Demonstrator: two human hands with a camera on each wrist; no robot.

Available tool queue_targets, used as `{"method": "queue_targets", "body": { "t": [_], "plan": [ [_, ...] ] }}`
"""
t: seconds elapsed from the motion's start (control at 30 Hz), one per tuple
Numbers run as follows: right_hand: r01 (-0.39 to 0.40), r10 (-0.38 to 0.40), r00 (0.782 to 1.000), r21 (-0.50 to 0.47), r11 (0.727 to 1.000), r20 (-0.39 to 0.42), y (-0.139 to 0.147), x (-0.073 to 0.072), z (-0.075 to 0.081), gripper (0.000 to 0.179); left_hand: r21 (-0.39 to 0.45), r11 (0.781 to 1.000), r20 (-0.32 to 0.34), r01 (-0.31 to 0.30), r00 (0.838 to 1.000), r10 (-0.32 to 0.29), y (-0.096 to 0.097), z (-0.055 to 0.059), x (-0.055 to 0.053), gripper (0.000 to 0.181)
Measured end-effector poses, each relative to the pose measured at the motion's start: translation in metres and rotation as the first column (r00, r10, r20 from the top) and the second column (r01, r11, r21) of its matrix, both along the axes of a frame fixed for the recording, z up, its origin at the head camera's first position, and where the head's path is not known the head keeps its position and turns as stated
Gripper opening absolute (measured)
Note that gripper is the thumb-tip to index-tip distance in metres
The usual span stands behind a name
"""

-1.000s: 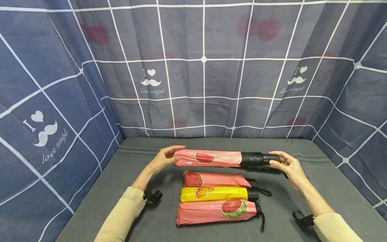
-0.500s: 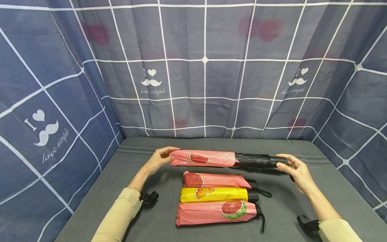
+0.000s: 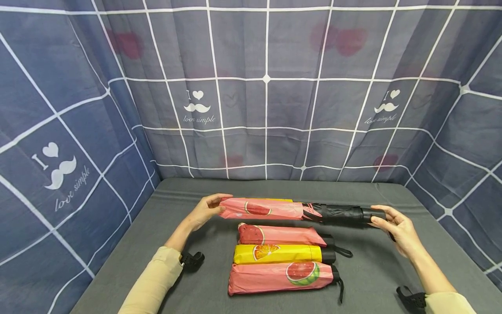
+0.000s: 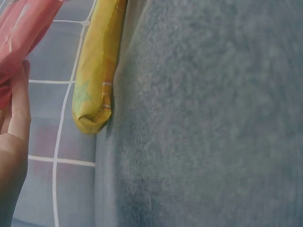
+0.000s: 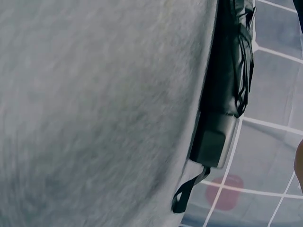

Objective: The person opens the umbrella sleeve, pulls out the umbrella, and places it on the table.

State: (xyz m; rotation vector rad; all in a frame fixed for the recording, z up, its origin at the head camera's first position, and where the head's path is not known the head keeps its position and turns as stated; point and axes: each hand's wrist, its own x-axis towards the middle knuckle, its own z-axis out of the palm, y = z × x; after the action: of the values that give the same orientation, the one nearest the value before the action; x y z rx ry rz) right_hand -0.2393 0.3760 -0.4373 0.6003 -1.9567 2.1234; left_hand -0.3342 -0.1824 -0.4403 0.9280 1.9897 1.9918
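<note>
A folded black umbrella (image 3: 341, 213) extends partway from a pink sleeve (image 3: 259, 208) with a watermelon print, held level across the back of the table. My left hand (image 3: 205, 212) pinches the sleeve's closed left end. My right hand (image 3: 400, 229) grips the umbrella's black handle at the other end. Behind the sleeve a strip of yellow shows in the head view; the left wrist view has it as a yellow sleeve (image 4: 97, 71) on the table. In the right wrist view a black umbrella (image 5: 220, 90) with a wrist strap (image 5: 187, 191) lies along the grey surface.
Three sleeved umbrellas lie side by side in front: a pink one (image 3: 274, 234), a yellow one (image 3: 286, 253) with an orange slice, and a pink one (image 3: 266, 279) with watermelon. A checked curtain (image 3: 243, 144) surrounds the grey table (image 3: 125, 270) at the back and sides.
My right hand has drawn the handle to the right, so more black umbrella shows outside the sleeve. My left hand shifted left, then stayed. The held sleeve dipped slightly, uncovering a yellow strip behind.
</note>
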Motion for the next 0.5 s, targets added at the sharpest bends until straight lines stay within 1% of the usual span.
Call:
{"method": "queue_targets", "body": {
  "t": [0.03,0.1,0.13,0.3,0.5],
  "plan": [
    [-0.008,0.008,1.000,-0.011,1.000,0.004,0.001,0.001,0.000,0.037,-0.005,1.000,0.008,0.003,1.000,-0.003,0.000,0.000,0.000,0.043],
    [0.038,-0.039,0.999,0.017,0.999,0.035,-0.001,0.007,0.006,0.035,-0.017,1.000,0.017,0.005,1.000,-0.005,0.001,-0.001,0.000,0.044],
    [0.038,-0.038,0.998,0.008,0.999,0.041,0.000,0.008,0.006,0.035,-0.023,1.000,0.018,0.001,1.000,0.000,0.001,-0.002,-0.001,0.044],
    [0.048,-0.048,0.996,0.000,0.999,0.069,0.005,0.010,0.005,0.041,-0.067,0.997,0.026,-0.030,0.999,0.032,-0.002,-0.006,-0.001,0.043],
    [0.075,-0.080,0.991,0.053,0.996,0.108,0.011,0.011,0.001,0.039,-0.123,0.991,0.025,-0.049,0.998,0.052,-0.006,-0.010,0.001,0.042]
  ]
}}
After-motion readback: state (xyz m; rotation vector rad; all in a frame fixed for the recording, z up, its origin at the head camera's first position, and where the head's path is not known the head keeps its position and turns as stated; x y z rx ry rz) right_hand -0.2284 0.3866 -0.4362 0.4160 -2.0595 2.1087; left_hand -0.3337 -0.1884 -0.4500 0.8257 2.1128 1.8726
